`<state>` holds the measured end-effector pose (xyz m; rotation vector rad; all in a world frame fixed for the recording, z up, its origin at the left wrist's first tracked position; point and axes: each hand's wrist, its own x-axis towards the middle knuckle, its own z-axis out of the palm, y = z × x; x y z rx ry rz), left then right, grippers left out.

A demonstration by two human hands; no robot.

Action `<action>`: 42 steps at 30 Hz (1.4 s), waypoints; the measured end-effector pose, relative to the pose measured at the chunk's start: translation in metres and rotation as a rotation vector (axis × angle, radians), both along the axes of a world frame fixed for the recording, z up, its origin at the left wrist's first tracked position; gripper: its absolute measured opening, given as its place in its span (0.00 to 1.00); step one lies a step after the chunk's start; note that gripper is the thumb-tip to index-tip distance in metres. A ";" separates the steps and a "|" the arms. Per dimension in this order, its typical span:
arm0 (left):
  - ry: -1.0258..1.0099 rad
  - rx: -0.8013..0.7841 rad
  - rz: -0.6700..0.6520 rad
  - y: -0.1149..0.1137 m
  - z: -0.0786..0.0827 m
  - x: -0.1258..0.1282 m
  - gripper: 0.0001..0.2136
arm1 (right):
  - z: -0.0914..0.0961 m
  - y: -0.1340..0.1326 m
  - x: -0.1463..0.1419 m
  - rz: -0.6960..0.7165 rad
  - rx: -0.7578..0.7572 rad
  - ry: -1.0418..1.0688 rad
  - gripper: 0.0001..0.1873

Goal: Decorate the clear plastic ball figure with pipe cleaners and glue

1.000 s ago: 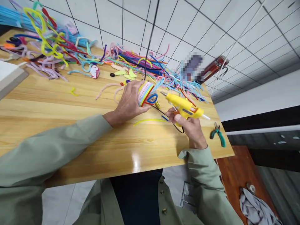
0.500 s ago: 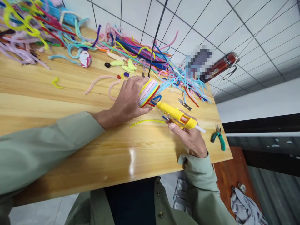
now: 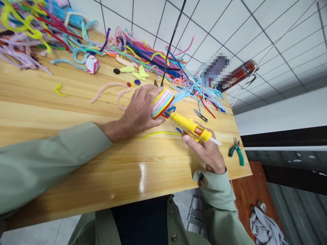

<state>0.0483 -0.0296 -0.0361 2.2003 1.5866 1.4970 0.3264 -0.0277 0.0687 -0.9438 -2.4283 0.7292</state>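
Note:
My left hand (image 3: 140, 108) is closed around a rounded piece wound with striped pipe cleaners (image 3: 162, 103) in pink, yellow, blue and red. A blue pipe cleaner loop (image 3: 170, 110) sticks out at its lower right. In my right hand (image 3: 204, 148) is a yellow hot glue gun (image 3: 190, 125), a white glue stick (image 3: 216, 141) poking from its rear. The gun's nozzle points left and meets the striped piece near the blue loop; whether glue is coming out I cannot tell. Below them a yellow pipe cleaner (image 3: 159, 133) lies on the wooden table (image 3: 102, 177).
Heaps of coloured pipe cleaners (image 3: 150, 56) line the tiled wall. Small snips (image 3: 200, 115) and green-handled pliers (image 3: 237, 151) lie to the right. A wrapped lollipop-like ball (image 3: 92, 64) rests at the back left. A red-brown flask (image 3: 238, 75) stands by the wall behind a black cable (image 3: 171, 44).
Both hands, the striped piece and the glue gun keep nearly the same places. The whole view has shifted very slightly.

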 end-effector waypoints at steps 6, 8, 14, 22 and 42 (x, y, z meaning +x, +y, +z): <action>-0.009 -0.029 -0.012 -0.002 0.003 0.000 0.46 | -0.001 0.000 0.000 -0.006 -0.004 -0.004 0.14; -0.006 -0.027 -0.008 -0.002 0.004 0.000 0.46 | -0.001 0.000 0.000 0.002 0.003 -0.006 0.14; -0.002 -0.016 -0.004 -0.003 0.005 0.002 0.45 | 0.000 -0.001 0.000 -0.021 0.023 -0.024 0.15; -0.007 -0.039 -0.013 -0.002 0.004 0.001 0.48 | 0.000 -0.001 0.001 -0.046 0.010 -0.044 0.16; -0.010 -0.053 -0.013 -0.003 0.004 0.001 0.47 | 0.003 0.000 -0.003 -0.025 0.042 -0.049 0.16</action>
